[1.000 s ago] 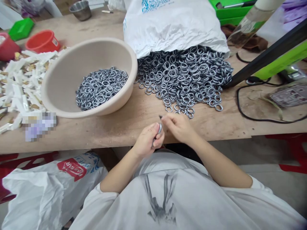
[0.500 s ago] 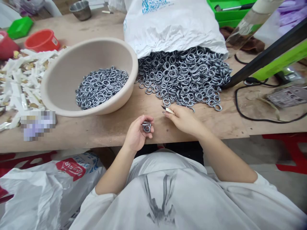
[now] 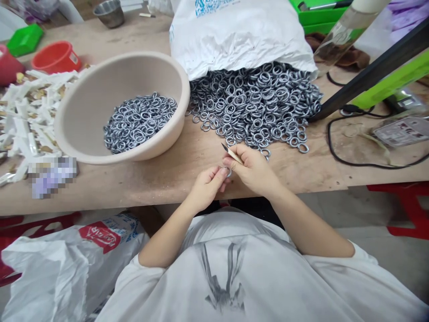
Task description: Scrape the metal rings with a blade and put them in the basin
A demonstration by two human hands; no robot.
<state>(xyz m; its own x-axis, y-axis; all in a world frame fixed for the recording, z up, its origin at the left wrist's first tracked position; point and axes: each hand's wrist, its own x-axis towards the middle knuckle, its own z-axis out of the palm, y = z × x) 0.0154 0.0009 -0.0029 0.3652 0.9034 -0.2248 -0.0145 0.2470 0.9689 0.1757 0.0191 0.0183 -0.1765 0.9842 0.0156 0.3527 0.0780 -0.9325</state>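
Note:
Near the table's front edge, my left hand [image 3: 208, 185] is closed on a grey metal ring [image 3: 228, 171], pinched at its fingertips; whether more rings lie in the palm is hidden. My right hand [image 3: 256, 170] is closed around a slim cream-coloured tool [image 3: 234, 156] with a dark pointed tip. Its fingers meet the ring beside my left fingertips. Just beyond both hands spreads a heap of grey rings [image 3: 254, 103], spilling from a white sack [image 3: 237, 40]. To the left, a tilted beige basin [image 3: 124, 67] holds another pile of rings [image 3: 139, 123].
White strips [image 3: 36, 112] lie at the far left near a red bowl [image 3: 55, 57] and a green tray [image 3: 25, 39]. A metal bowl [image 3: 109, 13] stands at the back. On the right are a black-and-green post [image 3: 365, 74], a cable [image 3: 362, 161] and a clear bottle [image 3: 346, 33].
My left hand has moved right and turned over, bringing a ring to my right hand. The several rings seen in my left palm are now hidden. My right hand still grips the tool.

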